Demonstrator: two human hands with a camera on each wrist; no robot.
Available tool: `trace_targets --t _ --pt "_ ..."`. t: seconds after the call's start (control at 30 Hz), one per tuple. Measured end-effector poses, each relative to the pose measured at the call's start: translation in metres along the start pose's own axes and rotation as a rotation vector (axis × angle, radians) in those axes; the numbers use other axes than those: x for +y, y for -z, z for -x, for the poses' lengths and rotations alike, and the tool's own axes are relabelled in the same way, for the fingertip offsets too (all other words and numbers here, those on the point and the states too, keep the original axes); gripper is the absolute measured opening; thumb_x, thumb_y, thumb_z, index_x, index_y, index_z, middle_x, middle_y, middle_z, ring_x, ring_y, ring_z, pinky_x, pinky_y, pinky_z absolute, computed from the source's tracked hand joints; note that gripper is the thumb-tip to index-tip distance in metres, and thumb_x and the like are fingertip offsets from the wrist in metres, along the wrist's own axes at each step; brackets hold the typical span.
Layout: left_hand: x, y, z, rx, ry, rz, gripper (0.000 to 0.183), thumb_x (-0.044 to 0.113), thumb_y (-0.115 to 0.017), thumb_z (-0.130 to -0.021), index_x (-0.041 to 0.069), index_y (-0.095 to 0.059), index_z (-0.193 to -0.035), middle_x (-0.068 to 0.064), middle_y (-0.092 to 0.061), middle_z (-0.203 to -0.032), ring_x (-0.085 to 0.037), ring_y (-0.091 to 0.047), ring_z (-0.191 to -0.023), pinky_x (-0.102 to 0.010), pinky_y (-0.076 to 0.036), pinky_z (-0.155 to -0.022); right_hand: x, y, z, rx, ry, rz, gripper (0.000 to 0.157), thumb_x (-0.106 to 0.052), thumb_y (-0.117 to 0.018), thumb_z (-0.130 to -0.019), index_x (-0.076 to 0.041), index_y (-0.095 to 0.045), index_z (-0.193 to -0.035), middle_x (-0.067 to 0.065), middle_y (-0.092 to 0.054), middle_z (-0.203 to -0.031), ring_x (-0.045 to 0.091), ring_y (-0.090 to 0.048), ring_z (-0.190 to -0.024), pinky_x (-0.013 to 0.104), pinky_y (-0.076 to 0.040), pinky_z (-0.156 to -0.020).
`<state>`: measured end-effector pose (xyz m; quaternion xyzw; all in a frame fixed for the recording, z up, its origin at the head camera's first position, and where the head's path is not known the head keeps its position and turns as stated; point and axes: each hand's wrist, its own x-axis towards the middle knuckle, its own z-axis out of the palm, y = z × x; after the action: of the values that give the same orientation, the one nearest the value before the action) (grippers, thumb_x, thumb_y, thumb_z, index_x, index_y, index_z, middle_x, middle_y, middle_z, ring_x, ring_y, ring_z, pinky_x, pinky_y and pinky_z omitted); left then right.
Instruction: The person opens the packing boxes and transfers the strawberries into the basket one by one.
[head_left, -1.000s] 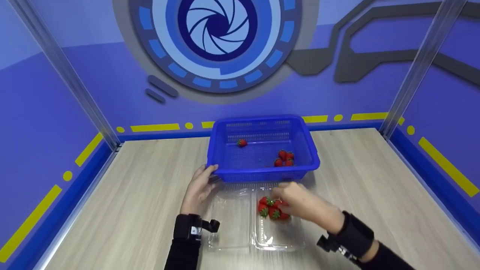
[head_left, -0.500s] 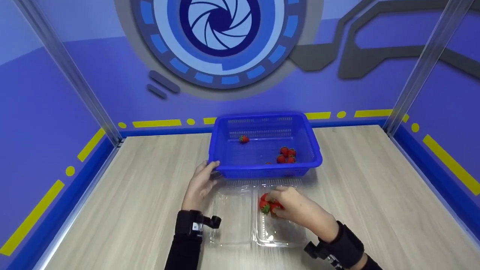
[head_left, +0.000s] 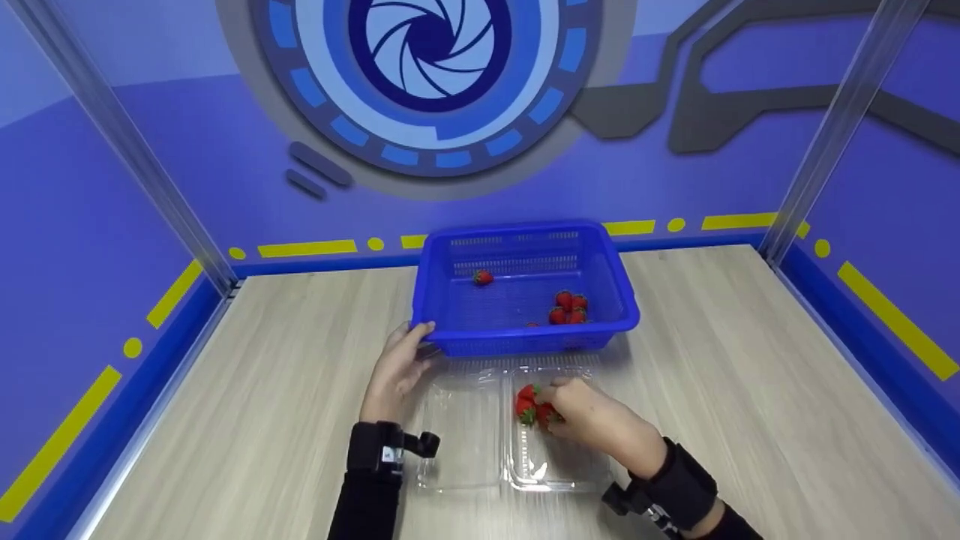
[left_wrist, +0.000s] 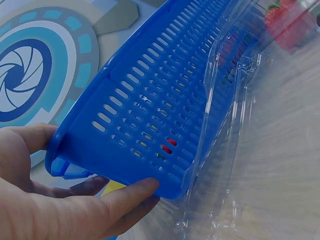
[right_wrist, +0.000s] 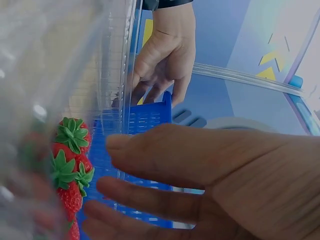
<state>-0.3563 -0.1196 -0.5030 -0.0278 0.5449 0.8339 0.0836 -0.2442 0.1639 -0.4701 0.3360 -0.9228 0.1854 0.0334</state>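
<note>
your left hand (head_left: 394,375) grips one blue basket (head_left: 495,344) by its near-left corner: six strawberries (head_left: 564,300) visible, one back left, one by the front wall, four clustered right. one clear clamshell (head_left: 459,442) nearer you, four-plus in its right half. right hand (head_left: 600,416) over those, fingers parted; can't tell if it's pinching one.

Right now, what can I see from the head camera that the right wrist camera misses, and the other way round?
Only the head view shows a lone strawberry toward the back left of the blue basket, and a swirl emblem. Only the right wrist view shows yellow arrow-like marks. Both show the left-hand grip holding the basket, and the right-hand grip by strawberries in a clear container.
</note>
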Motion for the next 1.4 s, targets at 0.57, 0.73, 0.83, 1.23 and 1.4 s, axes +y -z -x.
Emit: trace_targets --t 0.57,0.73,0.83,1.23,1.4 --pt "-0.001 0.0 -0.001 0.002 0.001 0.012 0.05 0.009 -0.05 -0.105 -0.011 -0.031 -0.147 -0.036 -0.041 -0.144 -0.037 -0.054 -0.12 -0.059 -0.037 -0.114 -0.004 0.002 0.002 -0.172 0.009 0.059 0.013 0.003 -0.074 -0.075 -0.005 -0.066 -0.081 -0.006 -0.049 -0.07 0.007 -0.041 -0.065 0.022 -0.038 -0.055" --pt "0.0 0.001 0.0 0.002 0.005 -0.005 0.051 0.009 -0.05 -0.104 -0.01 -0.031 -0.148 -0.036 -0.04 -0.144 -0.038 -0.051 -0.123 -0.057 -0.038 -0.114 -0.007 -0.002 0.003 -0.174 0.05 0.073 0.017 0.007 -0.071 -0.073 -0.004 -0.064 -0.084 -0.002 -0.05 -0.078 0.009 -0.044 -0.07 0.023 -0.042 -0.058" --pt "0.0 0.001 -0.001 -0.002 0.007 -0.015 0.052 0.009 -0.05 -0.104 -0.011 -0.031 -0.148 -0.036 -0.041 -0.145 -0.037 -0.052 -0.122 -0.057 -0.038 -0.113 -0.008 -0.002 0.003 -0.192 0.042 0.078 0.02 0.009 -0.072 -0.074 -0.004 -0.065 -0.088 0.0 -0.054 -0.081 0.009 -0.047 -0.074 0.024 -0.045 -0.061" --pt "-0.001 0.002 -0.002 0.002 0.013 -0.005 0.052 0.008 -0.051 -0.104 -0.01 -0.03 -0.148 -0.034 -0.042 -0.145 -0.039 -0.049 -0.127 -0.054 -0.04 -0.113 -0.012 -0.008 0.003 -0.293 -0.004 0.087 0.026 0.014 -0.073 -0.068 -0.005 -0.071 -0.085 0.002 -0.064 -0.083 0.013 -0.058 -0.079 0.023 -0.051 -0.068" --pt "-0.001 0.002 -0.001 0.002 0.009 -0.001 0.051 0.008 -0.05 -0.105 -0.01 -0.032 -0.148 -0.033 -0.043 -0.142 -0.039 -0.051 -0.124 -0.055 -0.04 -0.113 -0.011 -0.011 0.002 -0.3 -0.033 0.128 0.026 0.012 -0.076 -0.066 -0.009 -0.065 -0.078 -0.001 -0.058 -0.076 0.01 -0.051 -0.072 0.023 -0.046 -0.062"
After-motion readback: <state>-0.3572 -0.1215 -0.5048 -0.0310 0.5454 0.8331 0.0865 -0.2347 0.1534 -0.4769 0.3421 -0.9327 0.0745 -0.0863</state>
